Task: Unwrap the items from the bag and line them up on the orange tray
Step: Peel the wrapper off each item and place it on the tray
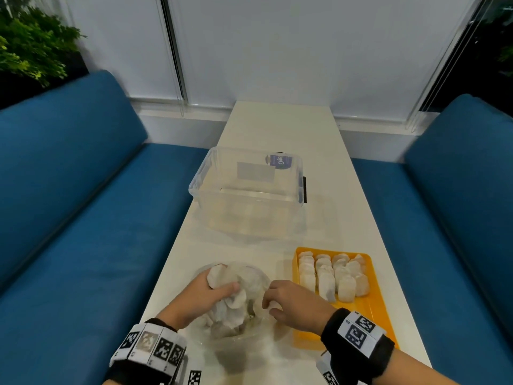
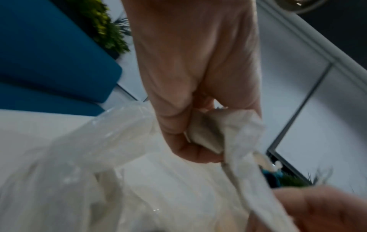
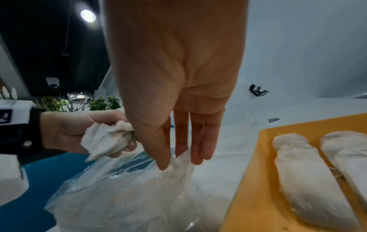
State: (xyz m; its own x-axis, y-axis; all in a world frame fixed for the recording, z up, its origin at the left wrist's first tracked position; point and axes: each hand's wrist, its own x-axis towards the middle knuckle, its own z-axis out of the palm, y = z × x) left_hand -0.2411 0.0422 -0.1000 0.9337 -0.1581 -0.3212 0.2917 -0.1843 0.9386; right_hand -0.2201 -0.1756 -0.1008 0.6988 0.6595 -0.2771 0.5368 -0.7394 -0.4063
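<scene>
A clear plastic bag [image 1: 244, 284] of white tea bags lies on the table in front of me. My left hand [image 1: 222, 287] grips a crumpled bunch of white tea bags [image 1: 230, 304] just above the bag's mouth; the left wrist view shows the fingers curled round that bunch [image 2: 208, 135]. My right hand [image 1: 268, 304] pinches the bag's edge [image 3: 178, 164] between thumb and fingers. To the right lies the orange tray [image 1: 372, 307], with several unwrapped tea bags [image 1: 327, 276] lined up in rows at its far end.
A clear empty storage box [image 1: 247, 195] stands farther back on the narrow white table [image 1: 277, 129]. Blue sofas [image 1: 83, 204] flank the table on both sides. The tray's near end [image 1: 311, 337] is bare orange.
</scene>
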